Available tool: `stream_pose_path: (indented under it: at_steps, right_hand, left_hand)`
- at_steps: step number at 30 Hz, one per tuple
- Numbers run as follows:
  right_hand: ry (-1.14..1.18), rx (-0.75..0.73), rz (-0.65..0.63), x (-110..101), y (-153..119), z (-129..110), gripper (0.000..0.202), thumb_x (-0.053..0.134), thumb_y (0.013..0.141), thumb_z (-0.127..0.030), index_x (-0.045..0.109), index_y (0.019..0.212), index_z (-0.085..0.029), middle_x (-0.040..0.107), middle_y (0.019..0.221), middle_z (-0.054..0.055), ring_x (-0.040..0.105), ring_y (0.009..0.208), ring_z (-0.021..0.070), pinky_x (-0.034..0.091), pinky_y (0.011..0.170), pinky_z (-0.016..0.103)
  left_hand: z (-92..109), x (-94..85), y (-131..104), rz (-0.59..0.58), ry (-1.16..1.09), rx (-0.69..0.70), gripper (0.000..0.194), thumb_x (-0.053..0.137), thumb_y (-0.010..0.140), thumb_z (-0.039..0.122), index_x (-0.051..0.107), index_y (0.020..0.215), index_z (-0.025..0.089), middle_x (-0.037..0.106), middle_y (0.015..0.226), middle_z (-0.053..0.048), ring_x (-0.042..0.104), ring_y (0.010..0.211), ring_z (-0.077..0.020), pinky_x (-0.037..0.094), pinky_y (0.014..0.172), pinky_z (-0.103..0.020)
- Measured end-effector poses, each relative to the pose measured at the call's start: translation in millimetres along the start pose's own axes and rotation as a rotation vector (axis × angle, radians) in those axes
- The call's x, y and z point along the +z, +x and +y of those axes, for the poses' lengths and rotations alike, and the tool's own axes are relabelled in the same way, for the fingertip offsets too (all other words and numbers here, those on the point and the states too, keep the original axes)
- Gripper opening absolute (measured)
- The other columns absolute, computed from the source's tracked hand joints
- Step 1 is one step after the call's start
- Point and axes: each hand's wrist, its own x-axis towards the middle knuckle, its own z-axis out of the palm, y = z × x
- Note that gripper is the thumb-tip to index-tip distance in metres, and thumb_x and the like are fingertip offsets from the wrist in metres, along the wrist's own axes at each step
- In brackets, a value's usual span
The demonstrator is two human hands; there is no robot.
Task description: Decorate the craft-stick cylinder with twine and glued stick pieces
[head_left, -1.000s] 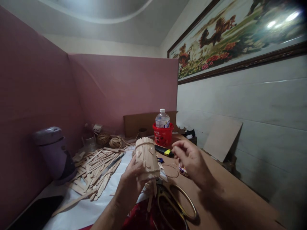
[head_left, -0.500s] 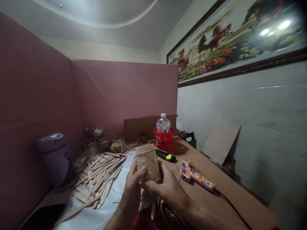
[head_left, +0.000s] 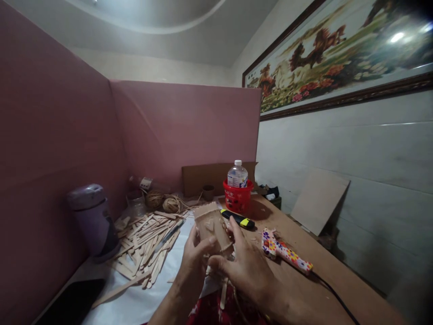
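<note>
A small holder made of craft sticks (head_left: 210,228) is tilted in front of me, with a scalloped top edge, small raised pieces on its face and a thin cord-like band along its lower edge. My left hand (head_left: 195,255) is closed around its left side, thumb across the front. My right hand (head_left: 248,262) is at its lower right, index finger stretched along the right edge and thumb apart below it. Whether its other fingers touch the holder is hidden. Beyond the holder lies a black-and-yellow utility knife (head_left: 238,219).
Loose craft sticks (head_left: 149,243) are heaped at the left beside a purple tumbler (head_left: 93,221) and a dark phone-like slab (head_left: 72,300). Twine balls (head_left: 172,204) sit behind. A red bucket (head_left: 237,198) holds a plastic bottle (head_left: 237,175). A flowered glue gun (head_left: 286,252) trails its cord rightward.
The holder has turned and tipped, bringing its raised decorations into clearer view. My right hand has loosened, its index finger and thumb now spread. The view has shifted slightly left.
</note>
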Motion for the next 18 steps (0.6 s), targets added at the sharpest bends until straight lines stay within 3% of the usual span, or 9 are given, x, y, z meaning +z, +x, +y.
stream_pose_path:
  at_steps: [5, 10, 13, 18]
  right_hand:
    - [0.164, -0.075, 0.167, -24.3, 10.2, 11.3, 0.056, 0.049, 0.088, -0.053, 0.049, 0.129, -0.014, 0.062, 0.119, 0.018, 0.062, 0.104, 0.0302, 0.052, 0.081, 0.044]
    - [0.379, -0.108, 0.239, -29.3, 17.8, 14.0, 0.028, 0.057, 0.087, -0.045, 0.058, 0.096, -0.019, 0.064, 0.084, 0.004, 0.061, 0.076, 0.0192, 0.049, 0.070, 0.032]
    - [0.449, -0.111, 0.212, -28.7, 18.8, 14.4, 0.026, 0.058, 0.087, -0.044, 0.057, 0.080, -0.019, 0.057, 0.070, -0.001, 0.055, 0.066, 0.0153, 0.044, 0.062, 0.027]
    - [0.492, -0.091, 0.159, -33.1, 20.9, 13.8, 0.032, 0.054, 0.089, -0.049, 0.059, 0.082, -0.018, 0.047, 0.057, -0.005, 0.045, 0.053, 0.0116, 0.037, 0.053, 0.024]
  left_hand:
    - [7.2, -4.5, -3.2, -0.027, -0.087, -0.133, 0.046, 0.066, 0.073, 0.021, 0.060, 0.119, 0.017, 0.075, 0.098, -0.009, 0.070, 0.088, -0.0268, 0.056, 0.073, -0.037]
    - [6.7, -8.0, -3.6, -0.016, -0.094, -0.177, 0.054, 0.065, 0.076, 0.019, 0.054, 0.129, 0.016, 0.075, 0.100, -0.011, 0.070, 0.088, -0.0273, 0.056, 0.076, -0.041]
    - [7.9, -6.4, -3.1, -0.002, -0.138, -0.209, 0.046, 0.065, 0.076, 0.019, 0.060, 0.121, 0.012, 0.075, 0.100, -0.013, 0.070, 0.085, -0.0261, 0.057, 0.072, -0.038]
    - [10.8, -6.8, 0.5, 0.011, -0.179, -0.222, 0.027, 0.062, 0.078, 0.023, 0.068, 0.098, 0.006, 0.076, 0.087, -0.014, 0.070, 0.074, -0.0245, 0.057, 0.068, -0.037]
